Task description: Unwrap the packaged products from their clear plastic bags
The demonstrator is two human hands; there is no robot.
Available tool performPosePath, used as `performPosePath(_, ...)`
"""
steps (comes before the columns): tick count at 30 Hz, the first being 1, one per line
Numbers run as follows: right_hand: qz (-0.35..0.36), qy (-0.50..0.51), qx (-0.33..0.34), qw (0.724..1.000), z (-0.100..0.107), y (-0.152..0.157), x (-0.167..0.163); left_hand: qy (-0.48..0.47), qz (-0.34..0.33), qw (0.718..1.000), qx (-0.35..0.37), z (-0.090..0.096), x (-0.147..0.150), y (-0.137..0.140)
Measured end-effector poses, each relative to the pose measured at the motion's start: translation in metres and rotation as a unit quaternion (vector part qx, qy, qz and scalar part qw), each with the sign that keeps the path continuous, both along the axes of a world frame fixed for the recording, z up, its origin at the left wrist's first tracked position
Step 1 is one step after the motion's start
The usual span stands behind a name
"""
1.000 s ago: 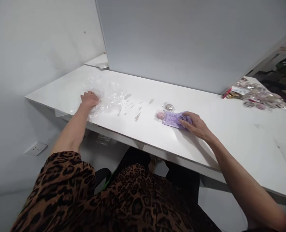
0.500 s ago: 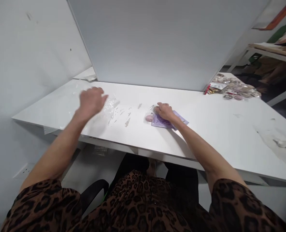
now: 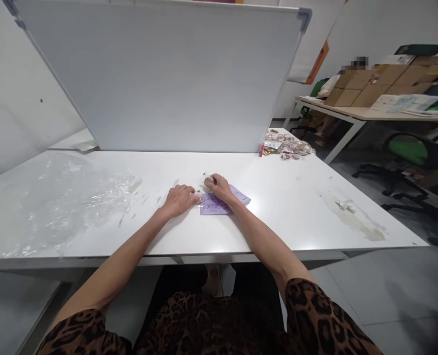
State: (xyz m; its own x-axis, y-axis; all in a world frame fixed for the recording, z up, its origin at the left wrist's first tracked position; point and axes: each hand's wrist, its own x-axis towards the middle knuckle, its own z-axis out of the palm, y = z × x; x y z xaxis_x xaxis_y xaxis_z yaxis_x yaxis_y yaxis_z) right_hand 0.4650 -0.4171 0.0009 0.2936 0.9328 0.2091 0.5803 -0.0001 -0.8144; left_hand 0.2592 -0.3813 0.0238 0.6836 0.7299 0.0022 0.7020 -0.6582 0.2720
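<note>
A flat purple packet lies on the white table in front of me, partly covered by my right wrist. With bent fingers, my right hand grips a small brown round item in clear wrapping, just beyond the packet. My left hand is closed at the packet's left edge, its fingertips on a small pink round item in clear plastic. The exact kind of these round items is too small to tell.
A clear plastic sheet spreads across the left of the table. A whiteboard stands at the back. Several wrapped round items lie piled at the back right, beside a red object. A stained patch marks the right side.
My left hand has come down from above the plastic sheet and moved right to the pink item. My right hand remains at the packet and brown item. The view has tilted up and right.
</note>
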Motion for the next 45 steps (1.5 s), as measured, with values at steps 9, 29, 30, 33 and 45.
performPosePath(9,0.008,0.159,0.094,0.983,0.009,-0.005,0.002,-0.058,-0.024,0.997,-0.052,0.003,0.006,0.002)
performPosePath(29,0.117,0.357,0.107,0.921,0.027,-0.013,-0.002,-0.262,0.13,0.949,-0.116,-0.004,0.011,-0.001)
performPosePath(30,0.137,0.368,0.103,0.914,0.028,-0.014,-0.002,-0.294,0.153,0.937,-0.11,-0.004,0.012,0.003)
performPosePath(33,0.192,0.384,0.082,0.9,0.031,-0.017,-0.006,-0.413,0.191,0.882,-0.121,0.0,0.024,0.014)
performPosePath(45,0.101,0.497,0.156,0.847,0.028,-0.014,0.002,-0.613,0.118,0.73,-0.277,0.012,0.095,-0.01)
